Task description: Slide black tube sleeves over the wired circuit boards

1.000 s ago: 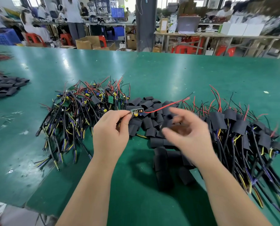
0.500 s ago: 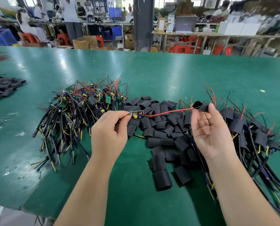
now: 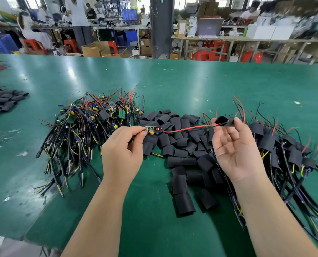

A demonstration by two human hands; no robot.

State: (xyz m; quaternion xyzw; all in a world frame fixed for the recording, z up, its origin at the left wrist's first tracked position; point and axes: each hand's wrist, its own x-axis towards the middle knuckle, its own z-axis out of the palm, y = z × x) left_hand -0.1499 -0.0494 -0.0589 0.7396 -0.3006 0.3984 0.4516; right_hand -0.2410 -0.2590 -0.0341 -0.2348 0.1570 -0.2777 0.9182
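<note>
The left hand [image 3: 123,151] is pinching the circuit board [image 3: 153,129] by its end, stretching its red lead [image 3: 187,128] toward the right hand [image 3: 234,151]. That hand's fingertip grip is holding a black tube sleeve [image 3: 224,120] open-mouthed around the lead's tip, seemingly ready for sliding boardward.

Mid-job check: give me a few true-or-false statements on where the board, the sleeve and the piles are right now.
1. The left hand pinches the circuit board. True.
2. The sleeve in the right hand already covers the board. False: it is at the far end of the red wire; the board is bare.
3. Loose sleeves lie heaped under the red wire. True.
4. The unsleeved boards are piled on the person's right. False: they are on the left.
</note>
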